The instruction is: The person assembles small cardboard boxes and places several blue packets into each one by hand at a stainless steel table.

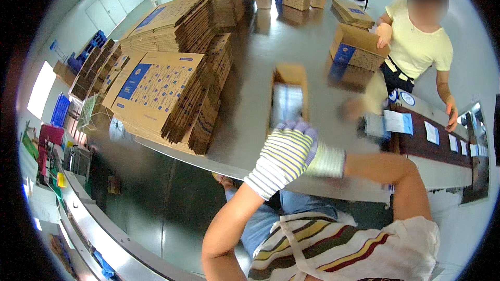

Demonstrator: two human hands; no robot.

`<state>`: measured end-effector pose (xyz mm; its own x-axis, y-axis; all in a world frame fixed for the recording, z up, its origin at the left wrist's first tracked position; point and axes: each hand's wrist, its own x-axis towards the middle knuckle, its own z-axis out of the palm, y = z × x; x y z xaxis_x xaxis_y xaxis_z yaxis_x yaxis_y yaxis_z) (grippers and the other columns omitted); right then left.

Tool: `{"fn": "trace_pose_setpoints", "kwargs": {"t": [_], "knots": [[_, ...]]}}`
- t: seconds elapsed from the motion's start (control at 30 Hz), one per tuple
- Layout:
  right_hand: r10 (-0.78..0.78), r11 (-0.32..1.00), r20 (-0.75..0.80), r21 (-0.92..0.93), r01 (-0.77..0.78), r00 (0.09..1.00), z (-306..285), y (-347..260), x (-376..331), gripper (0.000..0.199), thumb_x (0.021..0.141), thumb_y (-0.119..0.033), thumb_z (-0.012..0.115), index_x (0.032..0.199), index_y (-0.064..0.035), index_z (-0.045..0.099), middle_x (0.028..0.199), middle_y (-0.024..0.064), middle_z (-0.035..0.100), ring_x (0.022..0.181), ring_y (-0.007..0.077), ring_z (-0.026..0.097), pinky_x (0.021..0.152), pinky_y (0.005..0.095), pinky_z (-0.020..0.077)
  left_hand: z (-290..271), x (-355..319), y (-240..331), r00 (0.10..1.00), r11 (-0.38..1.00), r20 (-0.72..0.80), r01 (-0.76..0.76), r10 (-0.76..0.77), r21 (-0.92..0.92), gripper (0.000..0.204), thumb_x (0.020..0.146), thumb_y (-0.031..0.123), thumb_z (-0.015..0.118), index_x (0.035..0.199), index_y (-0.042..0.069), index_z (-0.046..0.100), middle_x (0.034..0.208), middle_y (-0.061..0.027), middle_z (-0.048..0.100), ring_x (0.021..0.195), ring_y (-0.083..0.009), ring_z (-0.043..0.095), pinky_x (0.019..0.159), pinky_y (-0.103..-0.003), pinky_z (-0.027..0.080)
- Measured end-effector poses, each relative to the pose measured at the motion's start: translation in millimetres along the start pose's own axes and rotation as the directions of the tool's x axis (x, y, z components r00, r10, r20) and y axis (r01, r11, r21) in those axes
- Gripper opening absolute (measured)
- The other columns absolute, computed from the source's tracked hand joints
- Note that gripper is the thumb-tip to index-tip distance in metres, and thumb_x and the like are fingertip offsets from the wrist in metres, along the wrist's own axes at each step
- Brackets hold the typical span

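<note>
— Holding anything?

— Left hand (284, 156) in a striped knit glove, folding over the right hand (327, 161); grip impossible to tell. Just beyond the fingers, lying blurred on the grey table (260, 62): a small open brown cardboard box (289, 96).

— Around them?

— Left of the hands, leaning stacks of flattened brown cartons with blue rectangular labels (164, 96). Right, sitting on a dark conveyor (432, 148): white packets (398, 122). Table edge running under the wrists, open grey tabletop stretching beyond the box.

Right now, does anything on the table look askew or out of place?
The flattened carton stack at the table's near-left edge leans, its layers fanned out sideways. The open box beyond the gloved hands is motion-blurred; no damage is visible.
</note>
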<state>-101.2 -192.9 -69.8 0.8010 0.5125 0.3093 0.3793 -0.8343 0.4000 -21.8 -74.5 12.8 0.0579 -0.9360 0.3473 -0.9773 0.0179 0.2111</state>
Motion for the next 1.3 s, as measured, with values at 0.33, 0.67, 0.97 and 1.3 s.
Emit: {"fn": "trace_pose_setpoints", "kwargs": {"t": [0.33,0.67,0.97,1.3], "knots": [[0.648,0.629,0.397,0.202,-0.750,0.650,136,47,-47,0.058,0.091,-0.041,0.043,0.138,-0.0060,0.038,0.147,0.0161,0.029,0.138,0.0313,0.021,0.113,0.0495,0.0117,48,-46,-36,0.992,0.988,-0.010,0.128,-0.127,0.086,0.032,0.079,0.020,0.059,0.109,0.009,0.059,0.118,-0.0120,0.056,0.120,-0.0352,0.046,0.102,-0.045,0.036],[0.700,0.614,0.320,0.186,-0.767,0.638,114,21,-48,0.057,0.090,-0.040,0.045,0.135,-0.0052,0.040,0.142,0.0164,0.036,0.135,0.0310,0.029,0.113,0.0463,0.0150,-78,-39,-102,0.852,0.545,-0.393,0.523,-0.345,0.655,0.063,0.076,0.031,0.062,0.131,0.007,0.044,0.141,-0.0176,0.036,0.135,-0.0445,0.021,0.110,-0.057,0.014],[0.727,0.596,0.219,0.268,-0.757,0.651,113,17,-45,0.053,0.086,-0.038,0.052,0.128,-0.0053,0.048,0.137,0.0169,0.043,0.130,0.0324,0.034,0.111,0.0468,0.0189,-83,-91,-141,0.776,0.475,-0.453,0.629,-0.439,0.616,0.041,0.081,0.025,0.062,0.118,0.009,0.053,0.116,-0.0133,0.056,0.105,-0.0309,0.054,0.089,-0.044,0.042],[0.739,0.607,0.146,0.277,-0.745,0.657,119,11,-47,0.051,0.085,-0.036,0.054,0.126,-0.0048,0.051,0.134,0.0168,0.045,0.128,0.0317,0.037,0.111,0.0461,0.0200,-106,-114,-117,0.713,0.458,-0.525,0.701,-0.464,0.546,0.043,0.081,0.023,0.064,0.121,0.012,0.054,0.121,-0.0133,0.054,0.113,-0.0354,0.050,0.087,-0.042,0.047]]}}
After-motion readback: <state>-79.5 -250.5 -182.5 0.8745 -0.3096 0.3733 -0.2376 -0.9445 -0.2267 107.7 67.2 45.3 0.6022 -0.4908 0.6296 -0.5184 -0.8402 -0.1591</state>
